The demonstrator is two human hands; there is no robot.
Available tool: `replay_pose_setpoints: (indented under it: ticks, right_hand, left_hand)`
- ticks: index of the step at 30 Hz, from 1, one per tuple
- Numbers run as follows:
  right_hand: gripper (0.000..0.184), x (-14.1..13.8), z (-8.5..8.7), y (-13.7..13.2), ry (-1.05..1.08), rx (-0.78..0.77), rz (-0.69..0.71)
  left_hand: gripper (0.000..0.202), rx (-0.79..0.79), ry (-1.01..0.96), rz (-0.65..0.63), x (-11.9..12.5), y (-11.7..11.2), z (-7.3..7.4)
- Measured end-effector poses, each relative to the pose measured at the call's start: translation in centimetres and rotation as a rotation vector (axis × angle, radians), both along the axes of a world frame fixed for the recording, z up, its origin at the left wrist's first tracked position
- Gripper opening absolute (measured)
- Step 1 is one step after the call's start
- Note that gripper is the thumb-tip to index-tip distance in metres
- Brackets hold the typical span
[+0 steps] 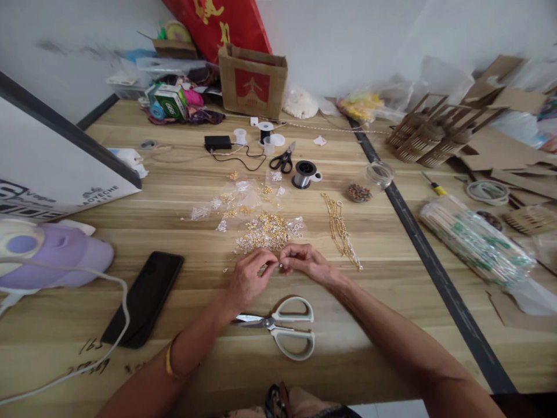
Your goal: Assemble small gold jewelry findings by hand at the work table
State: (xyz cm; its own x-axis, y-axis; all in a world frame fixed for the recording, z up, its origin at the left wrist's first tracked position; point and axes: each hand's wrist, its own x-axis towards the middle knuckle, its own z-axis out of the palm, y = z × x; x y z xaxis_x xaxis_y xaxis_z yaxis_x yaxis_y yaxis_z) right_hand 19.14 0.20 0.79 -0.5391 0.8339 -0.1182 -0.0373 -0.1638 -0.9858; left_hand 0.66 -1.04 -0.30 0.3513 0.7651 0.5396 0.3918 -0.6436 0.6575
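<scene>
Left hand (252,273) and right hand (308,262) together at the fingertips, both pinched on a tiny bright piece (281,265), too small to identify, just in front of a bead pile (263,232). Legible markings: apparently "LAOYECHE" in dark capitals on a white box (98,186); blurred black handwriting, possibly "165", on the worktop (348,371); a red panel with aeroplane emblem on a brown paper bag (274,90). Pose: forearms angled inward from the lower edge, fingers curled, thumbs against index fingers; yellow bangle (169,360) on the left forearm. Materials: loose gold- and silver-coloured beads in the pile; slender linked chains (337,223) to its right; below the hands, scissors (292,345) with pale, rounded loop handles.
</scene>
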Motion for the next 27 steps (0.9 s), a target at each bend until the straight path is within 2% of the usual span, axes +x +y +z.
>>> replay_pose_setpoints:
  ticks: [6, 21, 27]
  right_hand:
    - [0.027, 0.02, -0.04, -0.02, -0.003, 0.007, -0.004]
    - [0.031, -0.31, 0.24, -0.10, -0.056, 0.054, -0.035]
    - [0.030, -0.33, 0.23, -0.09, -0.061, 0.048, -0.027]
  left_hand:
    - [0.010, 0.018, -0.004, 0.003, 0.02, 0.00, 0.11]
    - [0.012, 0.000, 0.148, 0.027, -0.16, -0.08, -0.15]
    - [0.013, -0.092, 0.128, -0.016, -0.16, -0.01, 0.50]
